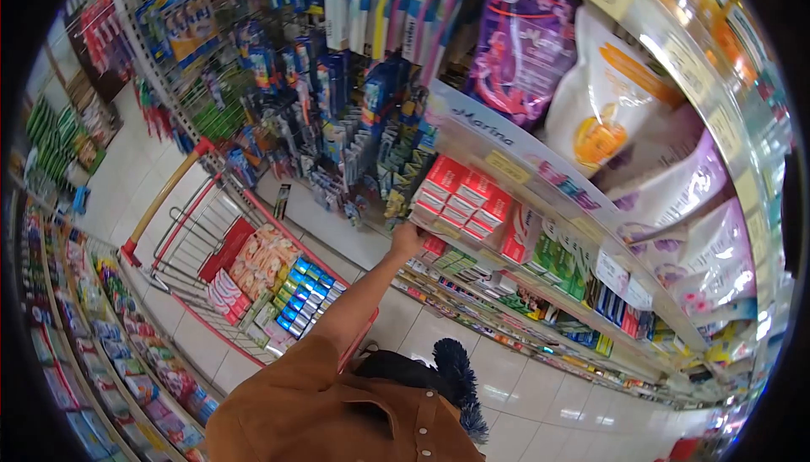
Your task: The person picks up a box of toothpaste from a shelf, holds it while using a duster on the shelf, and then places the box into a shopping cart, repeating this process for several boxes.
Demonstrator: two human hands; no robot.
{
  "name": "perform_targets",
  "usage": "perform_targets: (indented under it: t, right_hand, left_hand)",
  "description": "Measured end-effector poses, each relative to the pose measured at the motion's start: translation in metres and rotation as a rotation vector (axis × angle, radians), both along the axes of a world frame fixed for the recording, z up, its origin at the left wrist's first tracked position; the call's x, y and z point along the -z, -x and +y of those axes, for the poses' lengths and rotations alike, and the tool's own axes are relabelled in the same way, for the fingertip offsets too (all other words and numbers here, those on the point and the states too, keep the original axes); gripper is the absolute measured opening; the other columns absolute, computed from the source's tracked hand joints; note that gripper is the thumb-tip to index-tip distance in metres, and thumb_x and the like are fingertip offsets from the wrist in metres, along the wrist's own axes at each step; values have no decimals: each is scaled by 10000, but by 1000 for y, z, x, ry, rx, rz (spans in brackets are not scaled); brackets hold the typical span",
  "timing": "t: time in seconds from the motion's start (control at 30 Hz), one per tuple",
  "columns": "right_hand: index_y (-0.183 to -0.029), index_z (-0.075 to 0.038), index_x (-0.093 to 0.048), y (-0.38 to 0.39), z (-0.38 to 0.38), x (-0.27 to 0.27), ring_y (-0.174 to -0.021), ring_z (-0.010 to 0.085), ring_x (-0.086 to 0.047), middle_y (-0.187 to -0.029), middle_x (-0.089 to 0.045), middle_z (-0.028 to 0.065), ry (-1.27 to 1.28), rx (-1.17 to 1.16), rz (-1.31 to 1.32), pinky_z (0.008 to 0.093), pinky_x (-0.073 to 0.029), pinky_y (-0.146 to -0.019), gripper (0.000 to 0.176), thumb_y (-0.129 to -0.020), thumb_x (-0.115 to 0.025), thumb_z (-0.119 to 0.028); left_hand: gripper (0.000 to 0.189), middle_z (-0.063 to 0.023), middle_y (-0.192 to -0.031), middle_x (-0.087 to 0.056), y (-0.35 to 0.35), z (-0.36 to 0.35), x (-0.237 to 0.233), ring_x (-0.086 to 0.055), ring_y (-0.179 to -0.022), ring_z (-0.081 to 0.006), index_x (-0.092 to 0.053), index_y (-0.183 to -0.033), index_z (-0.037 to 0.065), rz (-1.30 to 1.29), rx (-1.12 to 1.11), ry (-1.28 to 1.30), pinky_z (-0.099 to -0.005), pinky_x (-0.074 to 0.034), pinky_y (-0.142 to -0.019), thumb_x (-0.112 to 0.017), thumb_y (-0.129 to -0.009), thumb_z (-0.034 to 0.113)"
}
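Note:
My left hand [407,241] reaches to the shelf and touches the lower left end of a group of red and white boxes [462,195]. Its fingers are small and partly hidden at the shelf edge, so their grip cannot be made out. The boxes stand in rows below the label strip [494,137]. More red boxes [516,238] and green boxes [553,257] stand to their right. My right hand does not show.
A shopping cart [205,251] at the left holds blue cans [308,293] and packaged goods [263,258]. Toothbrush packs [396,6] hang above. Large purple [523,48] and white [607,95] pouches fill the upper shelf. Another shelf [114,352] runs along the lower left.

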State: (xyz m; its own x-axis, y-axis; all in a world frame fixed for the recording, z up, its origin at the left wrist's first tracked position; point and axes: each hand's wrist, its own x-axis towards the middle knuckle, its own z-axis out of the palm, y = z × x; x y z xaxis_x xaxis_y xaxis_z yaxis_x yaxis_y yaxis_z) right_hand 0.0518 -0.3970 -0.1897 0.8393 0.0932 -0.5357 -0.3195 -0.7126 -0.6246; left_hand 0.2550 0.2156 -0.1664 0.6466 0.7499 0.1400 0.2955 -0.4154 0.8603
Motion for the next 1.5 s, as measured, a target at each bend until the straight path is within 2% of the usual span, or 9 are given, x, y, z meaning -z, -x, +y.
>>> perform_targets:
  t: [0.1,0.4,0.57,0.77,0.87,0.97,1.17,1.43,1.5]
  right_hand:
    - [-890,-4,-663,-6,-3,-2,-486,142,-480,-560,-551,64,-8,-19,11,302,-360,-462,315,-861,-557,-299]
    - [-919,-5,-654,-11,-17,-2,-460,125,-454,-548,-531,49,-26,-23,16,287,-336,-432,293,-869,-545,-272]
    - [-936,-5,-649,-17,-23,20,-445,116,-439,-542,-519,40,-54,-52,84,279,-323,-416,282,-874,-538,-257]
    - [-955,-5,-642,-36,-13,27,-428,105,-422,-534,-506,29,-77,-105,167,269,-307,-396,270,-880,-530,-239]
    - [-965,-5,-639,-43,-14,34,-419,100,-413,-530,-499,24,-81,-130,194,264,-299,-386,265,-883,-526,-230]
    - [-974,-5,-636,-48,-15,38,-410,94,-404,-526,-492,19,-82,-145,208,259,-291,-377,260,-886,-522,-220]
    - [-994,-5,-630,-54,-25,51,-392,83,-387,-518,-479,8,-102,-129,227,249,-275,-357,251,-892,-514,-202]
    - [-1020,-5,-621,-60,-84,85,-369,69,-364,-507,-461,-6,-253,-12,397,235,-253,-331,242,-899,-503,-178]
    - [-1010,-10,-629,-70,-103,98,-369,63,-359,-510,-460,-12,-655,145,760,227,-252,-334,251,-904,-506,-201]
  left_hand:
    - [194,-195,-806,-641,-11,3,27,-601,-806,-388,-661,-789,16,-1,-32,20,-456,-476,-752,-699,-704,186]
    - [237,-196,-861,-648,3,-2,-1,-614,-818,-367,-657,-844,12,-2,8,127,-438,-481,-758,-689,-727,214]
    - [188,-99,-789,-644,82,-22,-60,-617,-701,-207,-644,-922,27,-313,-111,196,-311,-489,-642,-660,-780,149]
    - [82,-17,-728,-626,237,-13,-41,-560,-682,-56,-643,-867,30,-475,-522,308,-200,-419,-542,-628,-834,104]
    - [125,-70,-701,-594,321,23,4,-525,-593,-154,-628,-808,25,-186,-824,-64,-292,-409,-535,-637,-811,150]
    - [312,-195,-983,-556,389,54,32,-506,-949,-345,-577,-1032,3,245,-944,-152,-419,-414,-804,-619,-809,217]
    - [543,-190,-1209,-450,423,70,62,-458,-1068,-344,-486,-1156,-74,968,-1097,-26,-429,-417,-875,-612,-796,312]
    - [393,-167,-1129,-480,411,80,75,-507,-1036,-328,-535,-1011,-19,1031,-1009,-4,-386,-468,-836,-669,-728,219]
    - [465,-182,-1108,-502,409,88,81,-526,-1014,-348,-499,-1060,-32,946,-1018,100,-400,-485,-817,-673,-716,228]
